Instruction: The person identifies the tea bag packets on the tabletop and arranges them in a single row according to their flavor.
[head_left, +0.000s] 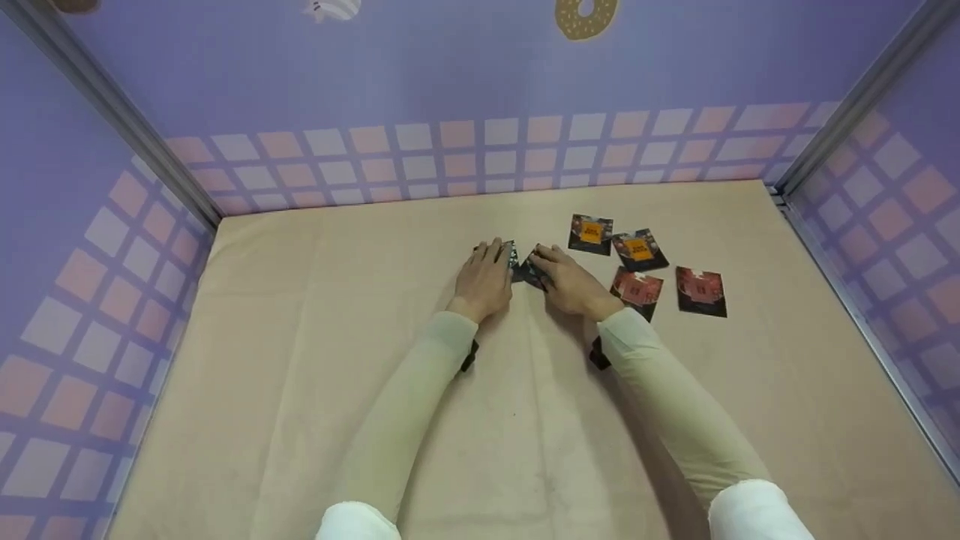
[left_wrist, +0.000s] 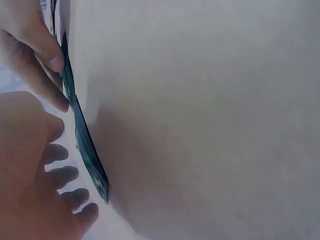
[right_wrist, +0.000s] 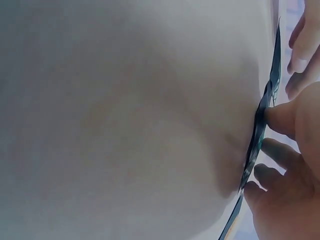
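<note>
Two dark, flat packets lie on the cloth near the middle of the table in the head view, a V-shaped gap between them and their near corners close together. My left hand (head_left: 484,279) lies over the left packet (head_left: 513,255), hiding most of it. In the left wrist view, its relaxed fingers hover right at that packet (left_wrist: 90,155). My right hand (head_left: 574,285) covers much of the right packet (head_left: 534,268). Seen from the right wrist, the thumb and fingertips touch the upper face of this packet (right_wrist: 256,130).
Right of my right hand lie two packets with orange labels, one farther back (head_left: 591,234) and one beside it (head_left: 640,250). Two red-and-black packets are nearer, one partly behind my hand (head_left: 637,291), the other farther right (head_left: 701,291). Patterned walls (head_left: 480,82) enclose the cloth-covered table (head_left: 360,300).
</note>
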